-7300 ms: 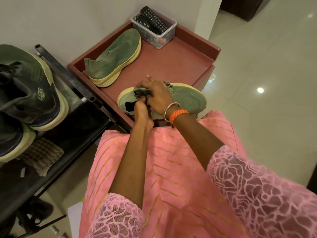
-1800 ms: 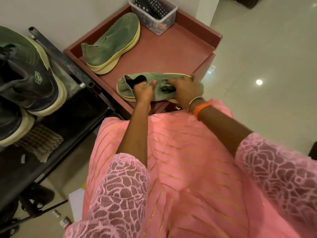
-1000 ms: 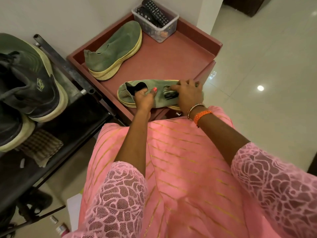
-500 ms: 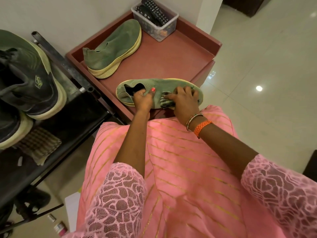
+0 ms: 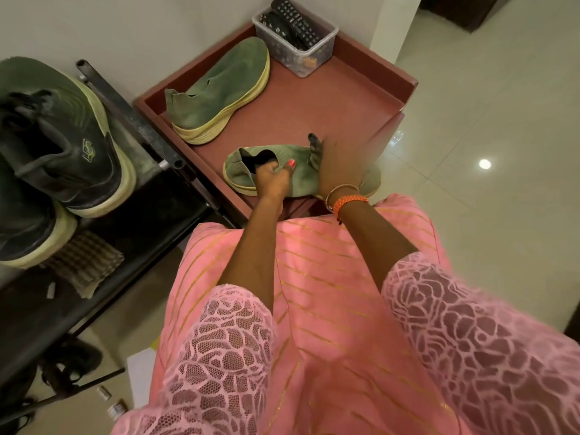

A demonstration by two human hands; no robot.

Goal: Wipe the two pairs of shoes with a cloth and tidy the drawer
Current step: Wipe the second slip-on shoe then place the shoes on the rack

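Observation:
A green slip-on shoe (image 5: 240, 166) lies on its side at the near edge of the red-brown cabinet top (image 5: 329, 98). My left hand (image 5: 271, 180) grips it near the collar, thumb on the upper. My right hand (image 5: 340, 166), blurred with motion, holds a dark cloth (image 5: 314, 149) against the shoe's middle and hides the toe part. The matching green shoe (image 5: 219, 89) lies farther back on the cabinet top. A dark green pair of sneakers (image 5: 62, 146) sits on the black rack at the left.
A clear plastic box (image 5: 295, 36) with remote controls stands in the cabinet top's far corner. A checked cloth (image 5: 83, 265) lies on the black rack's lower shelf (image 5: 31, 309). Glossy tiled floor (image 5: 502, 152) spreads to the right. Small bottles lie on the floor at bottom left.
My right hand has swept the cloth up and away across the shoe, from its near side toward the far edge. My left hand keeps the same grip on the shoe.

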